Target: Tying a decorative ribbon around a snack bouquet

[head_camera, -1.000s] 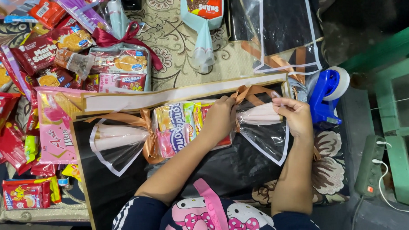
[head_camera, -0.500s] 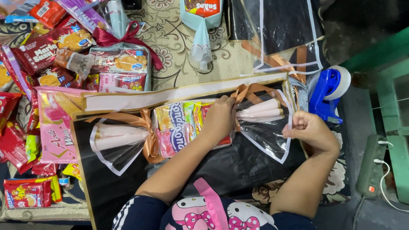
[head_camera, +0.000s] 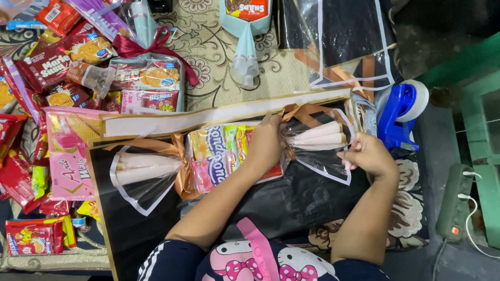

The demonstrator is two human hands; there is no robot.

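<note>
A snack bouquet lies sideways on a black wrapping sheet, its packets bundled in clear plastic with a cone-shaped handle at each end. My left hand presses down on the packets beside an orange ribbon bow. At the clear wrap's lower edge, my right hand pinches the plastic of the right cone. A second orange ribbon ties the left cone.
A blue tape dispenser sits right of the bouquet. Several snack packets are piled at the left, with a finished red-ribboned bouquet behind. More wrap sheets lie at the back. A power strip and green furniture are at right.
My right hand has drawn back from the top of the right cone toward its lower right edge. My left hand has stayed on the packets.
</note>
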